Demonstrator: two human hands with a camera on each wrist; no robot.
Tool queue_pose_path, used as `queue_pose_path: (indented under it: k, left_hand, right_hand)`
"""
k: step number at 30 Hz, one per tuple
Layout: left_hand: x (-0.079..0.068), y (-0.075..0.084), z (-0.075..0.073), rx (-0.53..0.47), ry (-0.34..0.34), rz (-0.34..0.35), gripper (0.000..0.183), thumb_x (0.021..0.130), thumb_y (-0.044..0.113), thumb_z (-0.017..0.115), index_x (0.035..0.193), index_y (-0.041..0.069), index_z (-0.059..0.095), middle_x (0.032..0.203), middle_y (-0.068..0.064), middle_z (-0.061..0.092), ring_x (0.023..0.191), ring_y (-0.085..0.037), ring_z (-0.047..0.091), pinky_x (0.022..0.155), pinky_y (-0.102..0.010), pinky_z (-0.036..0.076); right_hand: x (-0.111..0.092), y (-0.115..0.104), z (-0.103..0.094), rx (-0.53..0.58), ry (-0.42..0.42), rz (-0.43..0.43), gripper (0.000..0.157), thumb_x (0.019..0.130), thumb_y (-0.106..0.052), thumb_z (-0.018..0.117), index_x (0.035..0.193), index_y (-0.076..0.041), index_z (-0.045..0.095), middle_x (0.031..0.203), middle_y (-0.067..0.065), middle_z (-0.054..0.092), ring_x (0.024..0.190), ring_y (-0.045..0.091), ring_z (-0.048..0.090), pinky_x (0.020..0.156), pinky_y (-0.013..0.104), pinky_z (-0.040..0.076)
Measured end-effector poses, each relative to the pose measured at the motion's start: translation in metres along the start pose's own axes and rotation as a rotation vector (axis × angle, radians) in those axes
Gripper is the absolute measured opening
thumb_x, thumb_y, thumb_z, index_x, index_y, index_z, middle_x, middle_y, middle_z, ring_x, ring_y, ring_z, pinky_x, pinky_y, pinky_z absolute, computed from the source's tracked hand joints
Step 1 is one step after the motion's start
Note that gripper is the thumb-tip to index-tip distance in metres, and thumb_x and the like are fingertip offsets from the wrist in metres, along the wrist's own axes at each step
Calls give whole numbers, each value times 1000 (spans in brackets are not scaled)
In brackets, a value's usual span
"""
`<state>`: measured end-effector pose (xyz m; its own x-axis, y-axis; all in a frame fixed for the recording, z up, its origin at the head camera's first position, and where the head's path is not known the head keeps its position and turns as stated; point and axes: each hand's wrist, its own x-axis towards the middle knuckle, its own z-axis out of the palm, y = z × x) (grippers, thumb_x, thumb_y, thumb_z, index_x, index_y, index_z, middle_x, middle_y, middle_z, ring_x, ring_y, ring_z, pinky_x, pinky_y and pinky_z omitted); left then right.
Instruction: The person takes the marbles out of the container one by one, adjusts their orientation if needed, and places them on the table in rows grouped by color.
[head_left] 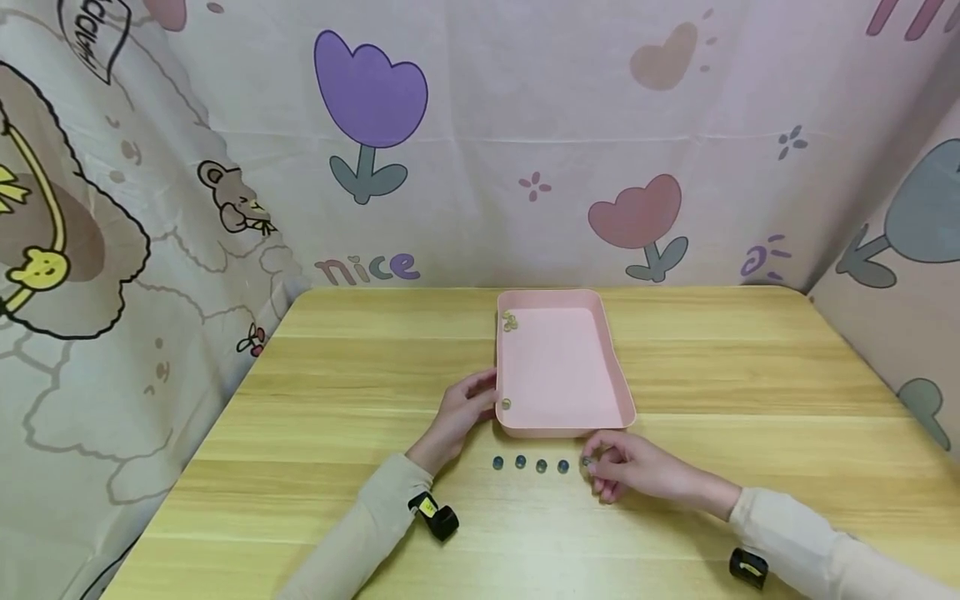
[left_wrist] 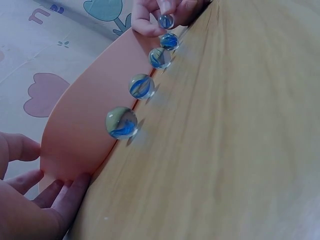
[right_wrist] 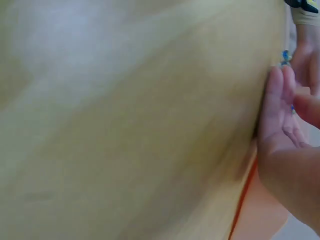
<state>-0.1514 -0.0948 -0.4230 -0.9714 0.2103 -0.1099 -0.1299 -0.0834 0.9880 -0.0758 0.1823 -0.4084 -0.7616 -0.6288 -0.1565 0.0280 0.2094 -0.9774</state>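
A shallow pink tray (head_left: 558, 367) lies on the wooden table. Against its left wall rests my left hand (head_left: 459, 415), whose fingertips touch the outside in the left wrist view. Between thumb and fingers, my right hand (head_left: 637, 467) pinches a clear glass marble (left_wrist: 166, 21) with a blue swirl, just in front of the tray's front right corner. To the left of that hand, several similar marbles (left_wrist: 121, 123) stand in a row along the tray's front wall. The right wrist view shows the right hand (right_wrist: 285, 120) side-on, its held marble mostly hidden.
Inside the tray, a cluster of small yellowish marbles (head_left: 510, 322) sits by the back left corner, and a single marble (head_left: 506, 404) by the front left corner. Behind the table (head_left: 375, 400) hangs a printed curtain (head_left: 480, 150). Each wrist carries a small black camera (head_left: 437, 517).
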Motion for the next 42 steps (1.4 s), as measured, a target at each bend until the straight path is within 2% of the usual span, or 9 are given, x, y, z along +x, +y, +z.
queue_pose_path:
  k: [8, 15, 33, 42]
  left_hand:
    - [1, -1, 0, 3, 3, 7, 46, 94, 2, 57, 138, -6, 46, 138, -23, 48, 120, -34, 50, 91, -38, 53]
    - [3, 1, 2, 28, 10, -10, 45, 94, 3, 56, 138, -2, 48, 137, -18, 49, 119, -30, 50, 92, -36, 52]
    - [2, -4, 0, 18, 7, 8, 45, 95, 1, 55, 138, -6, 47, 135, -23, 50, 117, -32, 52, 89, -36, 54]
    - [1, -2, 1, 26, 17, -4, 46, 93, 2, 57, 138, -4, 48, 136, -20, 50, 118, -30, 52, 90, -35, 53]
  right_hand:
    - [4, 4, 4, -40, 69, 35, 20, 96, -7, 58, 109, 8, 53, 76, 14, 64, 64, 18, 65, 60, 33, 60]
    - [6, 6, 6, -79, 116, 37, 17, 94, -5, 59, 108, 6, 55, 72, 13, 62, 60, 19, 63, 55, 32, 59]
    - [7, 7, 10, -126, 136, 30, 14, 93, -3, 59, 105, 5, 56, 69, 11, 61, 57, 21, 63, 52, 32, 58]
    - [8, 5, 11, -133, 162, 57, 13, 93, -2, 58, 104, 3, 55, 68, 9, 60, 58, 22, 62, 51, 32, 57]
